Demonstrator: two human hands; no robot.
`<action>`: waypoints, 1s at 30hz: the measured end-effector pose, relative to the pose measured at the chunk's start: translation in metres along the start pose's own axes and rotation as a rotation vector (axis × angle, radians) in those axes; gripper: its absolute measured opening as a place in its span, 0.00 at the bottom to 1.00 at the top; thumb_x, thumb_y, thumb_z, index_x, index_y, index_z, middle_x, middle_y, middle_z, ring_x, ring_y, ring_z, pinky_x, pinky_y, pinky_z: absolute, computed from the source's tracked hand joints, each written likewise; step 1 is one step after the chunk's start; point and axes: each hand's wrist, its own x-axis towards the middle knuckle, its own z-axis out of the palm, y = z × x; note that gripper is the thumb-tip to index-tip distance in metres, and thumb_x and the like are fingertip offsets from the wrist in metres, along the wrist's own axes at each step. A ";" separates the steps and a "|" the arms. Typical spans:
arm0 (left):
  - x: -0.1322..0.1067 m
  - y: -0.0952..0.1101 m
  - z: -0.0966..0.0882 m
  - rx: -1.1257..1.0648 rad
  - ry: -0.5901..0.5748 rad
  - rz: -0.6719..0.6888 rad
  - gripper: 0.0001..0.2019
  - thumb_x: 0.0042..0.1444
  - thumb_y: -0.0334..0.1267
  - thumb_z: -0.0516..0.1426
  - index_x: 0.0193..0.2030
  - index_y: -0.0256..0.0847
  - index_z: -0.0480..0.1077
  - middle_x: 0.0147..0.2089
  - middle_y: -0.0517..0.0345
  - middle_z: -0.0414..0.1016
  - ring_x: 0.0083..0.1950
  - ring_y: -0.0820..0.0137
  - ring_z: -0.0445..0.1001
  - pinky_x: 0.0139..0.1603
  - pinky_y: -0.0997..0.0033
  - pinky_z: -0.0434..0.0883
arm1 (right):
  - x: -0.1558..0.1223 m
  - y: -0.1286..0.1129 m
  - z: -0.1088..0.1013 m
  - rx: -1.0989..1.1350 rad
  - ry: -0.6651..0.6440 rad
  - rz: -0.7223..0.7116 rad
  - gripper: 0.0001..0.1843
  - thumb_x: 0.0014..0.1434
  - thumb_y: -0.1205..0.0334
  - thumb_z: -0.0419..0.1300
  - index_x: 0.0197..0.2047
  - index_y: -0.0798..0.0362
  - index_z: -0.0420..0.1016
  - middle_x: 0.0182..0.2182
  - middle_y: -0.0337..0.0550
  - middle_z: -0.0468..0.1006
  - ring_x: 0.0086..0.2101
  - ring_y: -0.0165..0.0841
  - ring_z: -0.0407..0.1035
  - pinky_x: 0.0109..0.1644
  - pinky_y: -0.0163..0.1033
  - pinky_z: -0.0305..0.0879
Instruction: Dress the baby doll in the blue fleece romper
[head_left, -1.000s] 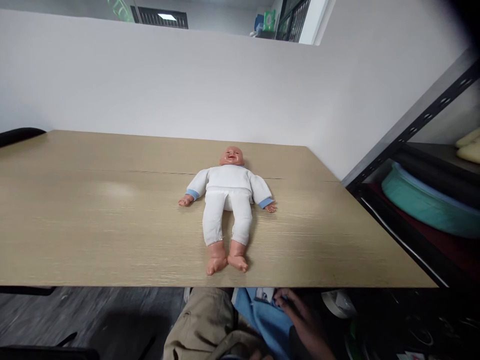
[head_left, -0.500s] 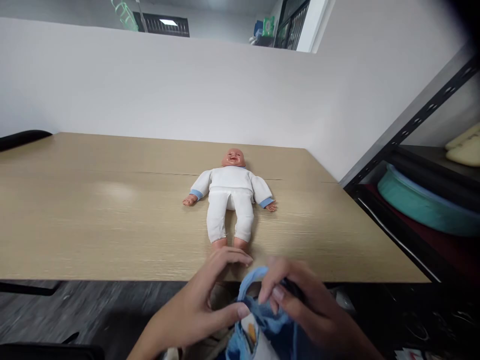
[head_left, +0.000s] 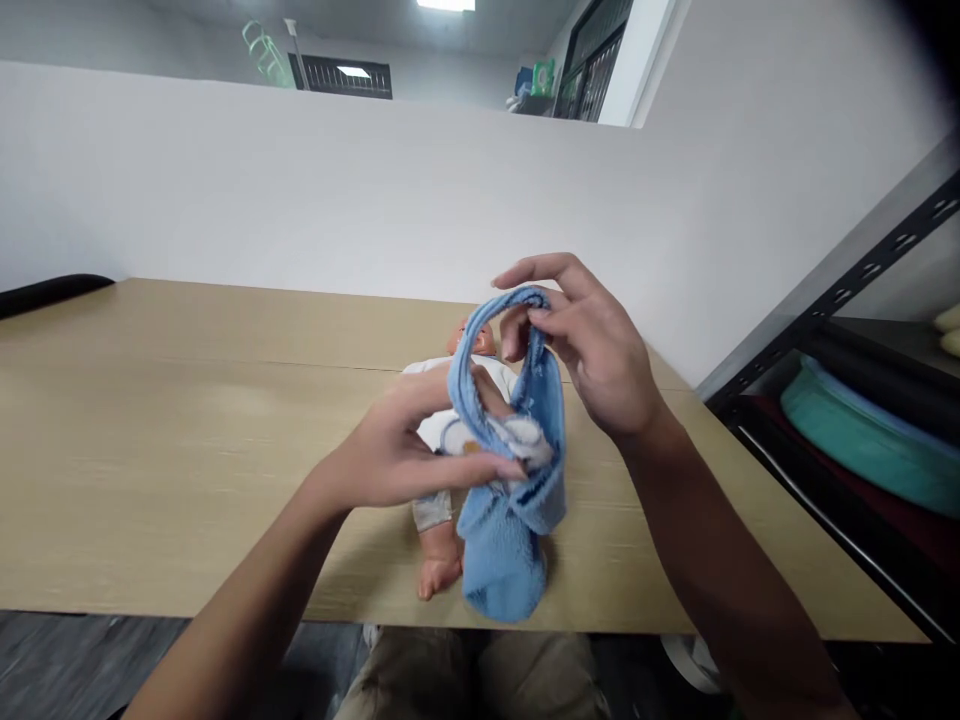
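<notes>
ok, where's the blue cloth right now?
Head view, just right of centre: the blue cloth is held between the left hand and the right hand, partly hiding the doll behind it.

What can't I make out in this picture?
Head view: one leg of the doll, hidden behind the blue cloth.
Head view: printed design, too small and partly covered by the left hand.
Head view: the pale yellow item, cut off by the right edge.
Head view: the green item beyond the wall, too small to identify.
</notes>
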 end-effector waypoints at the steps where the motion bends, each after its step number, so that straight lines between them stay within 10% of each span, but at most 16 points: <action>1: 0.005 -0.003 -0.002 0.039 0.044 -0.007 0.06 0.61 0.38 0.72 0.43 0.43 0.82 0.39 0.56 0.84 0.41 0.64 0.82 0.49 0.63 0.80 | 0.006 0.004 -0.005 0.009 -0.042 0.014 0.12 0.75 0.62 0.53 0.58 0.50 0.73 0.35 0.37 0.76 0.39 0.34 0.75 0.49 0.41 0.76; 8: 0.044 -0.020 -0.018 0.251 0.214 -0.130 0.15 0.63 0.49 0.71 0.48 0.41 0.82 0.40 0.57 0.84 0.43 0.65 0.81 0.44 0.68 0.76 | 0.016 0.025 -0.041 -0.008 -0.314 0.119 0.24 0.73 0.39 0.64 0.62 0.46 0.74 0.39 0.39 0.78 0.34 0.31 0.74 0.39 0.35 0.75; 12: 0.062 -0.029 -0.019 0.268 0.289 -0.185 0.17 0.65 0.53 0.68 0.39 0.40 0.80 0.31 0.62 0.77 0.34 0.71 0.75 0.33 0.72 0.69 | 0.014 0.041 -0.050 0.002 -0.376 0.141 0.38 0.56 0.47 0.81 0.63 0.46 0.72 0.35 0.34 0.73 0.28 0.27 0.68 0.30 0.31 0.69; 21: 0.065 -0.065 -0.036 0.018 0.101 -0.244 0.38 0.60 0.80 0.53 0.35 0.41 0.71 0.25 0.61 0.72 0.23 0.72 0.71 0.21 0.74 0.65 | 0.018 0.073 -0.071 0.162 -0.302 0.068 0.16 0.60 0.59 0.78 0.38 0.48 0.73 0.32 0.36 0.69 0.31 0.30 0.64 0.33 0.35 0.65; 25: 0.063 -0.069 -0.034 0.076 0.218 -0.266 0.33 0.67 0.74 0.51 0.33 0.43 0.69 0.22 0.63 0.67 0.21 0.73 0.69 0.19 0.74 0.62 | 0.022 0.080 -0.083 0.296 -0.264 0.018 0.22 0.58 0.46 0.77 0.40 0.46 0.70 0.38 0.37 0.70 0.33 0.32 0.64 0.35 0.37 0.64; 30: 0.065 -0.065 -0.033 0.216 0.348 -0.273 0.25 0.69 0.62 0.61 0.31 0.43 0.67 0.22 0.66 0.64 0.22 0.75 0.67 0.21 0.74 0.62 | 0.020 0.070 -0.065 0.000 -0.557 0.171 0.40 0.43 0.46 0.86 0.54 0.48 0.75 0.40 0.38 0.77 0.35 0.32 0.71 0.36 0.35 0.66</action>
